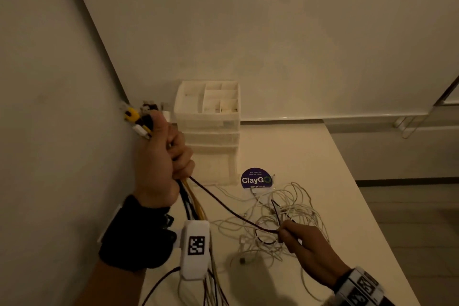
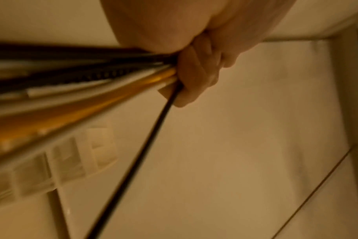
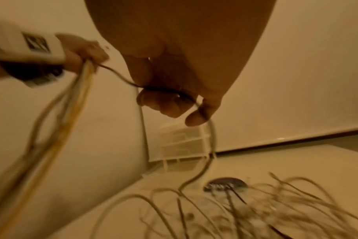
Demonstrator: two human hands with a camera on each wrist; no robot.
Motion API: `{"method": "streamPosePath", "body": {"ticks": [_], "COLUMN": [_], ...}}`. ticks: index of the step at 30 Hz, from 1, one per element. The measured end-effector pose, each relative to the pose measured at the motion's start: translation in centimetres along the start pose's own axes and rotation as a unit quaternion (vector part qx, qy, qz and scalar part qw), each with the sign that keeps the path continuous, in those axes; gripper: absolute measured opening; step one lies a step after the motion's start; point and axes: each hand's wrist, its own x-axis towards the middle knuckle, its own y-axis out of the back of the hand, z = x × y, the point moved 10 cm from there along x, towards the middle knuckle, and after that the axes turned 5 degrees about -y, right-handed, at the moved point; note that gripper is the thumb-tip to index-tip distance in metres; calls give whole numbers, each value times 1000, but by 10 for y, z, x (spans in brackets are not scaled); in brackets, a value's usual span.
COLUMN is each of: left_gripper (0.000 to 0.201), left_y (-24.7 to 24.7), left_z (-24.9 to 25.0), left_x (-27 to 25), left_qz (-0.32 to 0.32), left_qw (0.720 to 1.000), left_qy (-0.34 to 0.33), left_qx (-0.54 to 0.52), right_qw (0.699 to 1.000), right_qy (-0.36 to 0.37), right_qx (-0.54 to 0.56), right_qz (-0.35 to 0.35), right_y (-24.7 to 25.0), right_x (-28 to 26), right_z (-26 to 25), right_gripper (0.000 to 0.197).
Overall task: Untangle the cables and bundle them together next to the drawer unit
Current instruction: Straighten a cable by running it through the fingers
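Observation:
My left hand (image 1: 164, 156) (image 2: 194, 77) is raised beside the white drawer unit (image 1: 208, 131) and grips a bundle of cables (image 1: 191, 201) (image 2: 92, 80), yellow, white and black, with plug ends sticking out above the fist. A dark cable (image 1: 223, 206) (image 2: 133, 161) runs taut from that fist down to my right hand (image 1: 295, 238) (image 3: 174, 100), which pinches it above a tangled heap of white cables (image 1: 285, 218) (image 3: 255, 210) on the table (image 1: 310, 156). In the right wrist view the dark cable (image 3: 117, 77) passes through the curled fingers.
A round blue ClayGo sticker (image 1: 256, 179) lies on the table in front of the drawer unit. Walls close the corner at left and behind. The table's right edge drops to the floor (image 1: 409, 206). Loose cable ends hang below my left wrist.

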Motion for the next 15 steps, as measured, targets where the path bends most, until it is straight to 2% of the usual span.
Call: {"method": "streamPosePath", "body": {"ticks": [2,4,6,8,10,12,15], "left_gripper": [50,46,33,22,24,28,19], "left_y": [1,-10,-37,-72,-92,-95,-92], "left_z": [10,7,-14,-48,-80,-96,-94], "left_x": [1,-5,-21,-44,-61,-63,-56], "left_qz": [-12,-46,-113,-215,-278,-275,-233], "left_qw": [999,987,949,906,868,858,871], "left_qy": [-22,-31,-30,-15,-13,-27,-55], "left_qx": [38,148,293,365,411,432,430], "right_qw": [999,996,991,980,964,946,939], "right_qy": [-45,-55,-55,-55,-41,-24,0], "right_qx": [23,39,91,174,255,319,341], "right_qz": [19,50,81,83,64,54,41], "right_y": [6,13,20,24,27,35,46], "right_x": [3,6,10,15,19,20,18], "right_z": [20,18,2,-19,-41,-57,-70], "right_gripper": [39,43,46,45,43,42,38]}}
